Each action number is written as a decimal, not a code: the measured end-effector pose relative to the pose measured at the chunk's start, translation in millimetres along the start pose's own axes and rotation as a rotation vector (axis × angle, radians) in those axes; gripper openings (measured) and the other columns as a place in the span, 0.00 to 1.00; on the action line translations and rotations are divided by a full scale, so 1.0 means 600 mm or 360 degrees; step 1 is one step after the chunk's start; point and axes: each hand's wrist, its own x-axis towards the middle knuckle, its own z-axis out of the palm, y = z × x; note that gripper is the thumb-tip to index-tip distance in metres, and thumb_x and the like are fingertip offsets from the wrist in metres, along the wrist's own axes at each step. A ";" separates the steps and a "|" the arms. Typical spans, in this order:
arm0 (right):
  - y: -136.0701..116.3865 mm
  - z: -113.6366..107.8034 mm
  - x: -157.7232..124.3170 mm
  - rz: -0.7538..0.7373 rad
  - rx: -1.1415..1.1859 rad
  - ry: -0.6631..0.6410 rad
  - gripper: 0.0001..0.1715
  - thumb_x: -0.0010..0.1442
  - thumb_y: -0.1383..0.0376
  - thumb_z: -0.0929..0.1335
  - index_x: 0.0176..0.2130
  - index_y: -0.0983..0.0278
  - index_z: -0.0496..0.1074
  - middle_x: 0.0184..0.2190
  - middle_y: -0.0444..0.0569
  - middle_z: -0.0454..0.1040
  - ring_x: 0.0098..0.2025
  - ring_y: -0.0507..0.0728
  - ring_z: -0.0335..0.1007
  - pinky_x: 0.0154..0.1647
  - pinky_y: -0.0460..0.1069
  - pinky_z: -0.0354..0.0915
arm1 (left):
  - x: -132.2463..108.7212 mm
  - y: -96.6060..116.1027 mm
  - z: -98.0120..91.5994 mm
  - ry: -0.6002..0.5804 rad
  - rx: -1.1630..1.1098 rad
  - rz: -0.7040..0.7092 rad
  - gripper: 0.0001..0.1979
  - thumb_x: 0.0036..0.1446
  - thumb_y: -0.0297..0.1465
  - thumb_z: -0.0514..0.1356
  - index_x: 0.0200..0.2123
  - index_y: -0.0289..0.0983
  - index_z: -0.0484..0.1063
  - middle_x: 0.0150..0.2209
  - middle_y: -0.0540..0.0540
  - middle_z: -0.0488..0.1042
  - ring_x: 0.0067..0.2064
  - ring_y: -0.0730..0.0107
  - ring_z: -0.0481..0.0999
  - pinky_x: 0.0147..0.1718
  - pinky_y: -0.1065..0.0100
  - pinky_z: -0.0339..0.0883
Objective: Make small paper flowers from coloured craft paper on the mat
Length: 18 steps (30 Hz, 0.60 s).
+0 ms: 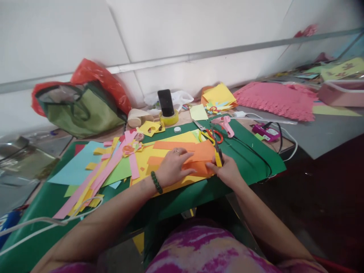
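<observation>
My left hand (174, 167) rests on orange paper (204, 149) with its fingers apart, holding nothing. The orange pieces lie on yellow sheets (139, 176). At their right edge, my right hand (226, 170) is closed around a yellow-and-black utility knife (218, 155), its dark end pointing away from me. The right thumb and fingertips are close to the orange paper; whether they touch it I cannot tell. Just beyond lie scissors with yellow handles (207, 137) and a red handle loop (217, 136), partly overlapping. A pink glue gun (226, 125) lies to their right.
A green mat (247, 163) covers the table. Paper strips (96, 176) and a blue sheet (75, 167) lie left. Behind stand a phone (165, 103) on a tape roll (169, 118) and a green bag (82, 110). White cables (42, 220) cross the left; a pink cloth (275, 98) lies right.
</observation>
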 end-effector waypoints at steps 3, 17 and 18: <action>-0.001 0.002 -0.006 -0.0030 0.0016 -0.0012 0.17 0.40 0.56 0.72 0.22 0.60 0.61 0.16 0.37 0.60 0.18 0.49 0.54 0.19 0.46 0.54 | -0.008 0.027 0.011 0.0011 -0.0044 -0.0094 0.27 0.53 0.39 0.65 0.55 0.35 0.68 0.49 0.36 0.73 0.49 0.52 0.71 0.49 0.53 0.64; 0.004 -0.003 -0.008 -0.0149 0.0063 -0.0014 0.15 0.44 0.58 0.71 0.24 0.60 0.61 0.18 0.38 0.61 0.18 0.49 0.54 0.19 0.46 0.54 | -0.004 0.002 0.012 -0.0025 0.0081 -0.0170 0.24 0.56 0.35 0.60 0.57 0.39 0.67 0.54 0.38 0.70 0.53 0.51 0.69 0.52 0.51 0.61; 0.006 -0.006 -0.007 -0.0146 0.0062 -0.0006 0.15 0.44 0.57 0.71 0.24 0.60 0.61 0.18 0.38 0.61 0.18 0.49 0.54 0.19 0.46 0.54 | -0.005 -0.013 0.006 -0.0067 0.0086 -0.0216 0.23 0.57 0.34 0.59 0.56 0.39 0.68 0.52 0.39 0.72 0.52 0.52 0.70 0.51 0.52 0.61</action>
